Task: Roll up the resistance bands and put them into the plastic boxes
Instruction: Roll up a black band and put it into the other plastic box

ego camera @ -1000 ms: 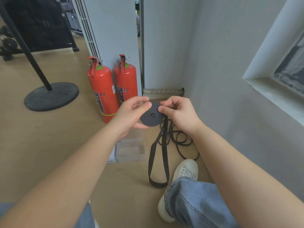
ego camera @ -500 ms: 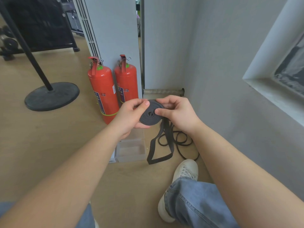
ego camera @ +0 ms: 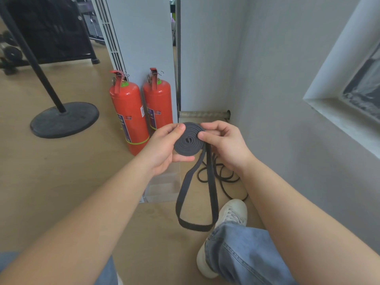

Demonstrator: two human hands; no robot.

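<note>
A black resistance band (ego camera: 188,140) is partly wound into a flat coil held between both hands above the floor. My left hand (ego camera: 162,149) grips the coil's left side, thumb on top and fingers beneath. My right hand (ego camera: 224,142) pinches its right edge. The unrolled tail hangs down as a long loop (ego camera: 195,204) that ends just above the floor. A clear plastic box (ego camera: 164,188) stands on the floor under my left wrist, partly hidden. More thin black bands (ego camera: 222,177) lie tangled on the floor by the wall.
Two red fire extinguishers (ego camera: 131,118) stand against a white pillar behind the box. A black round stand base (ego camera: 63,119) with a slanted pole is at the left. My white shoe (ego camera: 232,214) and jeans leg are at the lower right. A grey wall closes the right side.
The coil has grown a little and tilted flatter toward me. The hanging loop swung up half a second ago and now hangs down long again.
</note>
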